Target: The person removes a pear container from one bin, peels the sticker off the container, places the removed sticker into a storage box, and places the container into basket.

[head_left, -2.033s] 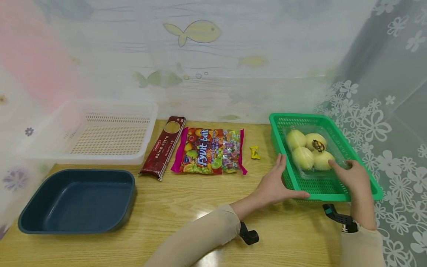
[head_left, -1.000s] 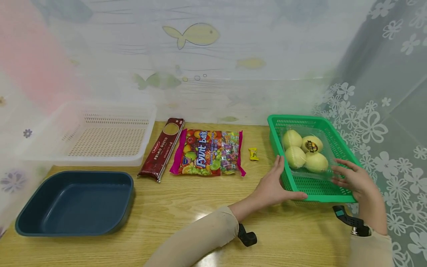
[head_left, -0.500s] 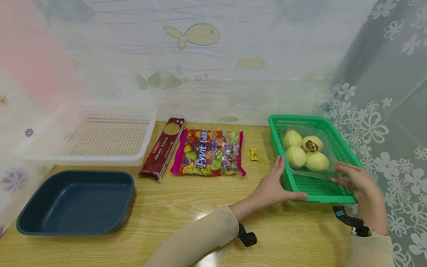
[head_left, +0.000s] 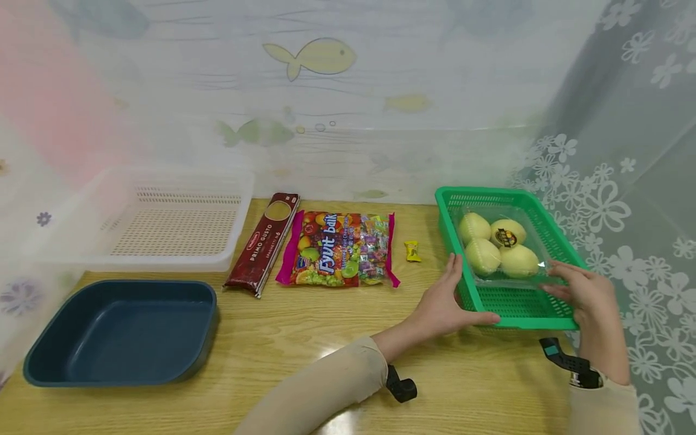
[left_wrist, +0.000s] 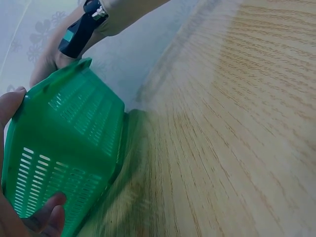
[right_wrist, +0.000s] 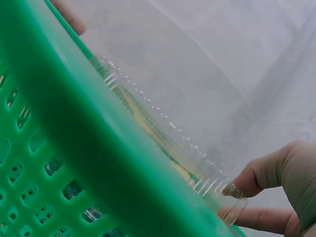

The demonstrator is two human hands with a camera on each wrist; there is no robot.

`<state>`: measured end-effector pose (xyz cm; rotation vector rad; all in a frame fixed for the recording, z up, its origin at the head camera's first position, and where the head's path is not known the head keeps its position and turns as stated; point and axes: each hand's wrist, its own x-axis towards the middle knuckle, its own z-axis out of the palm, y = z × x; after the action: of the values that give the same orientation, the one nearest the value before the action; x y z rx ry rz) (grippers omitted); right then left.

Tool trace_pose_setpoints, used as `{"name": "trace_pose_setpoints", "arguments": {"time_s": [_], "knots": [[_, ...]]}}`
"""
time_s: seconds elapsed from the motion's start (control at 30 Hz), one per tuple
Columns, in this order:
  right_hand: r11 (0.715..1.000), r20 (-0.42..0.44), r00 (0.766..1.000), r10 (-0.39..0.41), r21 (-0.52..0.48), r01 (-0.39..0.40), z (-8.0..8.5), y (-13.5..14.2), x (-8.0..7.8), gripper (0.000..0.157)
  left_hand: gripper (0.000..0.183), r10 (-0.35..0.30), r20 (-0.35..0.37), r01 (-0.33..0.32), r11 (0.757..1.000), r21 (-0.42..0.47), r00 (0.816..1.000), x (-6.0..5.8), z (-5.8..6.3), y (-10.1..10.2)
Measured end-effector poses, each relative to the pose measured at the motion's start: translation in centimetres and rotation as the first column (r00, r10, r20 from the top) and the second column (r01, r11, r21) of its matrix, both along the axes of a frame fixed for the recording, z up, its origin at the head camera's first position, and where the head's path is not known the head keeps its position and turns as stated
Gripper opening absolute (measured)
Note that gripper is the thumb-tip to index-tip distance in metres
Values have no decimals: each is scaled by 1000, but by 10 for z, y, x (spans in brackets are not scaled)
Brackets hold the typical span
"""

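A clear plastic box of pale yellow-green round fruits point(head_left: 507, 244), one with a dark sticker, lies in the green basket point(head_left: 508, 321) at the right of the head view. My right hand point(head_left: 589, 296) reaches over the basket's right rim and pinches the box's near right corner. In the right wrist view, its thumb and a finger meet on the clear edge point(right_wrist: 236, 203). My left hand point(head_left: 439, 305) holds the basket's near left corner. Its thumb lies along the front rim, and the other fingers point(left_wrist: 47, 215) press the perforated outer wall in the left wrist view.
Left of the basket lie a small yellow wrapped candy point(head_left: 412, 251), a Fyvit baik candy bag point(head_left: 338, 249) and a red spaghetti pack point(head_left: 262, 244). Farther left stand a white perforated basket point(head_left: 231, 257) and a dark blue tub point(head_left: 122, 382). Patterned curtains border the wooden table point(head_left: 283, 338).
My right hand has moved from over the box's near corner to its right edge and pinches there. The fruit box has shifted slightly left inside the basket. My left hand keeps its hold.
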<state>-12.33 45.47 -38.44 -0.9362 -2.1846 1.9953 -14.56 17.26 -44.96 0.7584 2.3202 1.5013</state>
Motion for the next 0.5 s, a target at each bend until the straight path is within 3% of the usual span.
{"name": "trace_pose_setpoints", "arguments": {"time_s": [0.37, 0.5], "knots": [[992, 75, 989, -127, 2, 127, 6, -7, 3, 10, 122, -11, -13, 11, 1000, 11, 1000, -3, -2, -3], [985, 49, 984, -170, -23, 172, 6, -7, 3, 11, 123, -14, -12, 14, 1000, 11, 1000, -3, -2, -4]]}}
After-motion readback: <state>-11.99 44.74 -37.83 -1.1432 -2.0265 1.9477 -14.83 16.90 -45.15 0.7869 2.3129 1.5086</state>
